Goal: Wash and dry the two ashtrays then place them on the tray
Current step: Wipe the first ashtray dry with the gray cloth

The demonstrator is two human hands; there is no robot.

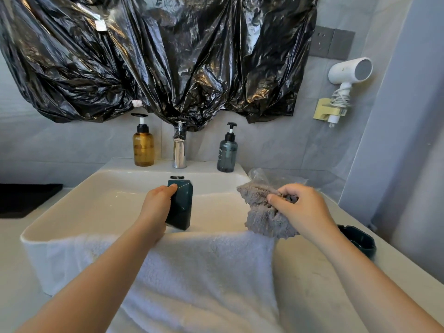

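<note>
Your left hand grips a dark green square glazed ashtray, held on edge above the white ceramic sink. Your right hand pinches a grey fluffy cloth at the sink's right rim. A second dark green ashtray sits on the bench beside your right forearm.

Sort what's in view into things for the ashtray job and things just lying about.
For the job: left hand holding green ashtray; right hand holding grey cloth; second ashtray on the counter; sink; tap; white towel.

Lying about: amber pump bottle; grey pump bottle; hair dryer; black plastic sheet.
</note>
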